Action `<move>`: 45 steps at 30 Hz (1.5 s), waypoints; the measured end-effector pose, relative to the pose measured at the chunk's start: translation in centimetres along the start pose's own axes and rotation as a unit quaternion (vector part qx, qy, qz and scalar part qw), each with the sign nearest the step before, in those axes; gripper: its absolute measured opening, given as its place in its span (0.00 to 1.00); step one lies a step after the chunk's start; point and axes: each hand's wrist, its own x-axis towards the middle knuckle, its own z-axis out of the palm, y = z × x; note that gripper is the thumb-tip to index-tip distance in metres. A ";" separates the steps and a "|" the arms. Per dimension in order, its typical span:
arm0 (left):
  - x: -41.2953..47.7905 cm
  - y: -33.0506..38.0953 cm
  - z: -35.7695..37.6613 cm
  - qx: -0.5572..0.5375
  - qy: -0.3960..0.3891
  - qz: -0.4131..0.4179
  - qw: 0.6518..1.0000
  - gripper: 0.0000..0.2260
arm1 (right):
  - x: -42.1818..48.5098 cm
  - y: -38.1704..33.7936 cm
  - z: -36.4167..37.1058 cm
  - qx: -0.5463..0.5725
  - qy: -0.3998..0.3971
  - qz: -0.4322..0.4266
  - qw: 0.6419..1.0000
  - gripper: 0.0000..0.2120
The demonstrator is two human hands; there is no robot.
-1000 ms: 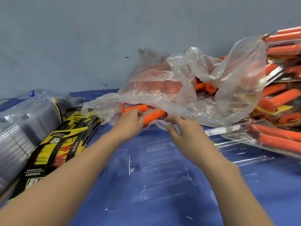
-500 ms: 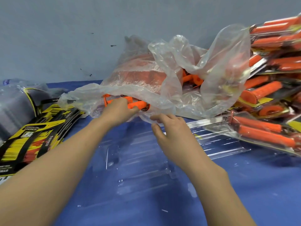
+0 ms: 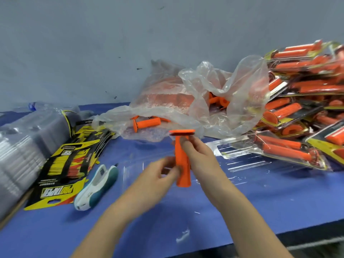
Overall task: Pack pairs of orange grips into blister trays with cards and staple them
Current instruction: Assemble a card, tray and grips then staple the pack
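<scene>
One orange grip (image 3: pixel 183 174) is held upright over the clear blister tray (image 3: pixel 232 181) on the blue table (image 3: pixel 279 205). It has a cylindrical barrel and a wide flat flange on top with a dark edge beneath. The right hand (image 3: pixel 199 157) has its fingers wrapped round the upper barrel. The left hand (image 3: pixel 160 175), blurred, pinches the lower end. Half a second ago both hands were at the mouth of the plastic bag (image 3: pixel 242 86); now they are drawn back with the grip out. More grips lie in the bag behind.
</scene>
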 end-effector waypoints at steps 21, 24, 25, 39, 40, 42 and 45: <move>0.4 -1.1 -0.2 0.137 0.256 0.229 0.929 0.14 | 0.5 3.0 -0.7 -0.324 0.063 -0.296 0.897 0.21; 1.0 -1.2 -0.3 0.162 0.273 0.208 0.925 0.15 | 1.4 3.1 0.0 -0.333 0.074 -0.294 0.893 0.23; 1.2 -1.2 -0.3 0.165 0.276 0.202 0.925 0.15 | 1.6 3.0 0.1 -0.336 0.079 -0.294 0.891 0.23; 2.7 -1.3 -0.1 0.179 0.305 0.150 0.923 0.09 | 3.1 3.1 0.0 -0.504 0.146 -0.364 0.770 0.16; 2.8 -1.1 -0.2 0.164 0.305 0.146 0.927 0.08 | 3.1 3.1 -0.1 -0.514 0.147 -0.369 0.760 0.16; 2.9 -0.9 -0.4 0.125 0.309 0.130 0.934 0.06 | 3.1 3.0 -0.3 -0.509 0.144 -0.382 0.758 0.17; 3.0 -1.1 -1.7 0.080 0.333 0.085 0.936 0.08 | 2.8 2.4 -0.7 -0.469 0.146 -0.387 0.780 0.17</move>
